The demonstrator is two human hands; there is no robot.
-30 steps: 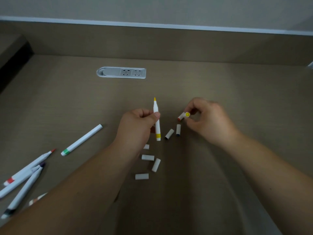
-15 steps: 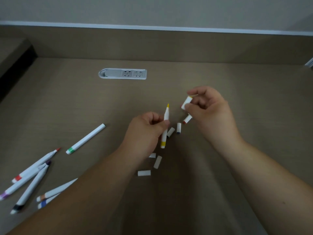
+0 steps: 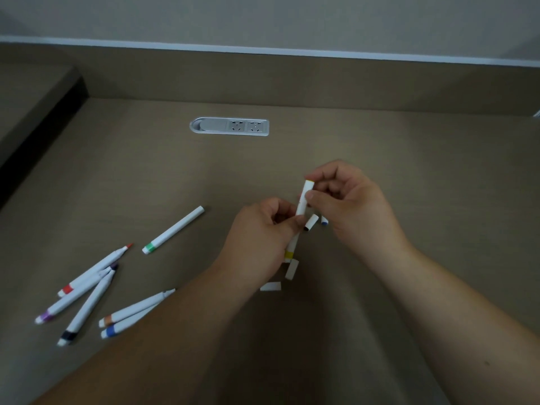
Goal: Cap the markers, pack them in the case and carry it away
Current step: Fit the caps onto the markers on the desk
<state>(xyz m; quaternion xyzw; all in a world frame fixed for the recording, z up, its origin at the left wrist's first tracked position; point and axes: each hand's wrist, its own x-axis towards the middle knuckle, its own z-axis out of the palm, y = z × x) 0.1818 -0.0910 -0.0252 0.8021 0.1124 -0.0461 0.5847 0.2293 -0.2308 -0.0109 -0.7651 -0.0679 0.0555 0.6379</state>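
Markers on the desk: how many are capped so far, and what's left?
Done: only the green marker looks capped. In hand: the left hand grips the yellow marker while the right hand pinches its cap over the tip. Left: the red marker and the others in that pile show bare tips, loose caps lie on the desk, and no case is in view.

I see the left hand (image 3: 263,238) gripping the yellow marker (image 3: 293,242) by its barrel, while the right hand (image 3: 350,206) pinches the cap (image 3: 305,194) over its tip. Loose caps (image 3: 292,268) lie just below the hands; uncapped markers (image 3: 87,287) lie well left.
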